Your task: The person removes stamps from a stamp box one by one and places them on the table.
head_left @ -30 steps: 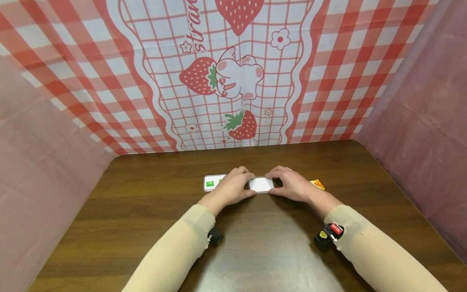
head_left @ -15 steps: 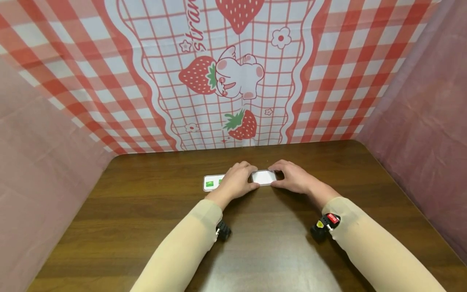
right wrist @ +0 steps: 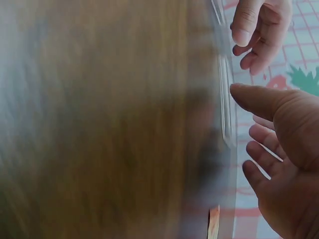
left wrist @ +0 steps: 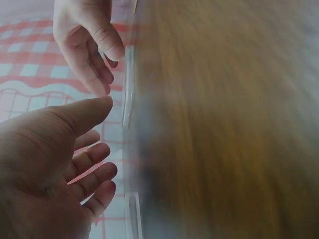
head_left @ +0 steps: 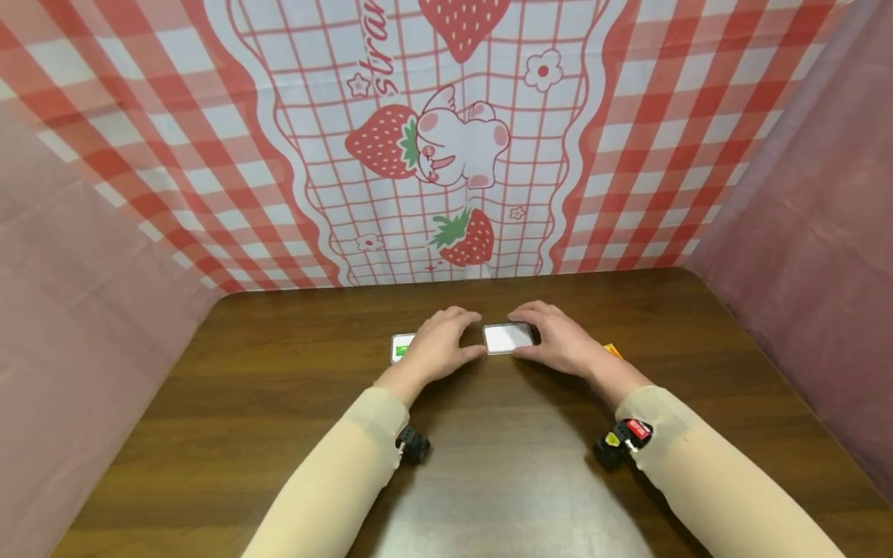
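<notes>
A flat white rectangular case (head_left: pixel 508 339) with a clear rim lies on the table between the two hands. My left hand (head_left: pixel 441 345) is just left of it, fingers and thumb spread apart, with a gap to the case's left end. My right hand (head_left: pixel 558 339) is at the right end, its thumb tip overlapping the near corner and its fingertips just past the far edge. In the right wrist view the case's clear edge (right wrist: pixel 226 102) shows beside the right thumb, with nothing pinched. A second white case with green squares (head_left: pixel 401 349) is partly hidden behind the left hand.
A small yellow and orange packet (head_left: pixel 612 350) lies partly behind the right wrist. The brown wooden table (head_left: pixel 481 465) ends at a red-checked strawberry cloth (head_left: pixel 460 155), with pink cloth (head_left: pixel 802 201) on both sides.
Both hands and the white case moved away from the person and slightly right. Since then the left hand has drawn back leftward off the case, and the right hand's hold has loosened.
</notes>
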`<action>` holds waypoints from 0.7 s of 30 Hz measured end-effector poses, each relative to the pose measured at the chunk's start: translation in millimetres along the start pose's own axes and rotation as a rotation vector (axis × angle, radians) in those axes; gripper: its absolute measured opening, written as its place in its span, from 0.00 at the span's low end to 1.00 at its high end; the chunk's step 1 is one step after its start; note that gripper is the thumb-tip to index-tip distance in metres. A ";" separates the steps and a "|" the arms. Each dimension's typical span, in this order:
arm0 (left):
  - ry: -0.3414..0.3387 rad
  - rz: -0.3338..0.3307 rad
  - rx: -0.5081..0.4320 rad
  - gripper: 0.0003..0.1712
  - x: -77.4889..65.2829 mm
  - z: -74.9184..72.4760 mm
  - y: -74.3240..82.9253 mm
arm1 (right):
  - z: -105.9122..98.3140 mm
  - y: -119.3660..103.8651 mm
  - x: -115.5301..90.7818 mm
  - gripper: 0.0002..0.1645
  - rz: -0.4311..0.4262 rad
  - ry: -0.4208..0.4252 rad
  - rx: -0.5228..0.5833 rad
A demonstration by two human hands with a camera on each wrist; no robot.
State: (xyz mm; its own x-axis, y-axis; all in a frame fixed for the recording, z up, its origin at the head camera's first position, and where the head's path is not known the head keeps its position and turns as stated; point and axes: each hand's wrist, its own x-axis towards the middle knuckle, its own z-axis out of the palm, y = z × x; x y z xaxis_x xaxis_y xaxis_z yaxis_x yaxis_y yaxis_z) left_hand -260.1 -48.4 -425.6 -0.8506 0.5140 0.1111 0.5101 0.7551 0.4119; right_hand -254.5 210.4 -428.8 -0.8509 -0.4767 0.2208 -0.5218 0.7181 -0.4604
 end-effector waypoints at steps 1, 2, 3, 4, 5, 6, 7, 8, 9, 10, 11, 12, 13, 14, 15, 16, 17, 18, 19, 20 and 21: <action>0.008 -0.003 -0.009 0.35 -3.3 -1.9 -1.9 | 1.5 -2.8 -0.1 0.36 -0.007 0.013 0.001; 0.015 -0.006 -0.014 0.35 -6.4 -4.0 -3.7 | 3.2 -5.5 0.4 0.36 -0.013 0.025 0.002; 0.024 -0.008 -0.018 0.35 -9.6 -5.9 -5.5 | 4.7 -8.3 0.6 0.36 -0.019 0.035 0.004; 0.034 -0.010 -0.022 0.35 -12.6 -7.6 -7.4 | 6.4 -11.1 1.0 0.35 -0.024 0.043 0.008; 0.044 -0.012 -0.025 0.35 -15.7 -9.2 -9.2 | 8.0 -14.0 1.6 0.35 -0.029 0.048 0.011; 0.053 -0.016 -0.029 0.35 -18.7 -10.8 -10.8 | 9.9 -16.7 2.4 0.35 -0.028 0.049 0.020; 0.062 -0.019 -0.035 0.35 -21.6 -12.0 -12.6 | 11.7 -19.5 3.0 0.36 -0.029 0.048 0.027; 0.070 -0.023 -0.039 0.35 -24.6 -13.1 -14.5 | 13.7 -22.2 3.8 0.36 -0.029 0.046 0.034; 0.076 -0.029 -0.047 0.35 -27.5 -14.0 -16.5 | 15.3 -24.9 4.2 0.36 -0.032 0.044 0.041; 0.082 -0.033 -0.052 0.36 -30.4 -14.9 -18.4 | 17.3 -27.4 5.0 0.37 -0.036 0.042 0.046; 0.089 -0.038 -0.056 0.36 -33.3 -15.8 -20.4 | 19.4 -29.6 5.8 0.37 -0.039 0.040 0.052; 0.094 -0.044 -0.061 0.35 -36.2 -16.4 -22.6 | 21.5 -31.7 6.5 0.37 -0.042 0.040 0.057; 0.100 -0.049 -0.064 0.35 -38.9 -17.0 -24.9 | 23.7 -33.5 7.4 0.37 -0.048 0.041 0.057; 0.106 -0.052 -0.068 0.35 -41.7 -17.5 -27.2 | 25.5 -35.3 8.1 0.37 -0.054 0.042 0.056; 0.112 -0.056 -0.072 0.35 -44.3 -18.1 -29.5 | 27.4 -37.1 9.0 0.37 -0.060 0.041 0.055; 0.121 -0.058 -0.073 0.35 -46.3 -18.7 -31.3 | 28.9 -38.5 9.7 0.37 -0.066 0.041 0.053; 0.128 -0.063 -0.079 0.35 -48.4 -19.5 -32.8 | 30.2 -40.0 10.4 0.37 -0.071 0.037 0.051; 0.134 -0.068 -0.086 0.35 -50.4 -20.4 -34.2 | 31.4 -41.5 11.3 0.37 -0.074 0.032 0.048; 0.139 -0.072 -0.093 0.35 -52.2 -21.4 -35.5 | 32.9 -42.4 12.4 0.37 -0.076 0.025 0.048; 0.145 -0.076 -0.096 0.35 -53.9 -22.1 -36.9 | 34.0 -43.5 13.1 0.37 -0.082 0.019 0.053; 0.147 -0.082 -0.100 0.35 -55.4 -23.1 -38.2 | 35.5 -44.0 14.3 0.37 -0.089 0.013 0.056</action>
State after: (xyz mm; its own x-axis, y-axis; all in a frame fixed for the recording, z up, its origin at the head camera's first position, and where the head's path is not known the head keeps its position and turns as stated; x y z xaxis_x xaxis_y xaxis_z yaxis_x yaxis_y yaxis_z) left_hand -235.4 -115.1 -426.6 -0.9020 0.3818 0.2017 0.4294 0.7442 0.5116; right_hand -241.6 154.0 -435.9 -0.8023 -0.5303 0.2740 -0.5913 0.6435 -0.4860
